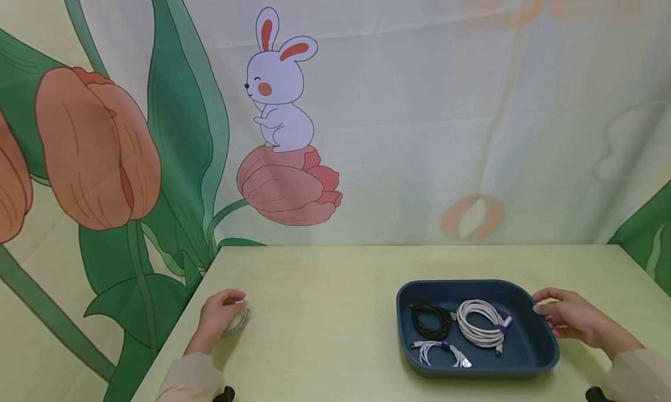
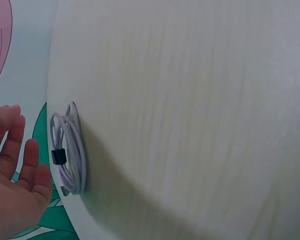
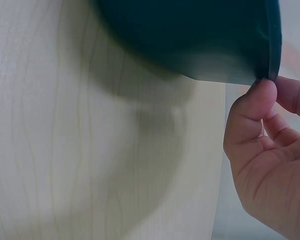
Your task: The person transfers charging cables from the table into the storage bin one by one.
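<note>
On the left of the table lies a coiled grey-white cable (image 1: 238,323) with a dark tie (image 2: 59,156) round it. My left hand (image 1: 216,317) is right beside the coil; the left wrist view shows loosely bent fingers (image 2: 27,165) with nothing between them. At the right, my right hand (image 1: 575,318) pinches the rim of a dark blue tray (image 1: 537,346) between thumb (image 3: 262,95) and fingers. Inside the tray are a black coiled cable (image 1: 445,326), a thick white coiled cable (image 1: 466,329) and a thinner white USB cable (image 1: 427,346) with a purple tie.
The pale wood-patterned table (image 1: 314,326) reaches back to a fabric backdrop (image 1: 398,128) printed with tulips and a rabbit. The coil lies near the table's left edge.
</note>
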Motion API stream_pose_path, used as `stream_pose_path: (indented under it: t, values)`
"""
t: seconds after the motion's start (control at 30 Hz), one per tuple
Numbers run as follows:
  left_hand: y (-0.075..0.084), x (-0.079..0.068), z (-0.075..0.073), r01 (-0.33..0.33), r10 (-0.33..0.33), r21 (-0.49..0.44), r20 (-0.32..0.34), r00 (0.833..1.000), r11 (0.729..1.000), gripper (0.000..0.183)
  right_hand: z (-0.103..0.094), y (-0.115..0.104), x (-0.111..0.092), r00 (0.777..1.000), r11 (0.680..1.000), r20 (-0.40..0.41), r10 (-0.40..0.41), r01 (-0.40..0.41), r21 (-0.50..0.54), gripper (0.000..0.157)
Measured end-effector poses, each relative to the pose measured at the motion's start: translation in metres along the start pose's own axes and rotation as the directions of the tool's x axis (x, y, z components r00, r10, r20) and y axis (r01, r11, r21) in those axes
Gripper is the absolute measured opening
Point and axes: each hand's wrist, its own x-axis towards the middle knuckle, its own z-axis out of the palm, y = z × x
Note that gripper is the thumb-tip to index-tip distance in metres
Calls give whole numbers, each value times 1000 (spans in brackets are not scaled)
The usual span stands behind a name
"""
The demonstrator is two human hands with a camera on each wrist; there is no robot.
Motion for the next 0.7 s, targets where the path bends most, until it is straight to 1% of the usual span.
stream_pose_path:
  t: [0.3, 0.53, 0.7]
  values:
    - [-12, 1, -1, 58, -58, -38, -12, 998, 998, 29, 0, 1, 1, 1000, 1000, -5, 4, -4, 6, 22]
    - [-17, 0, 0, 66, -70, -67, -49, 996, 996, 31, -1, 2, 2, 1000, 1000, -13, 3, -3, 5, 23]
    - [-21, -1, 0, 80, -85, -87, -56, 995, 993, 35, -1, 3, 2, 1000, 1000, -13, -1, 1, 6, 22]
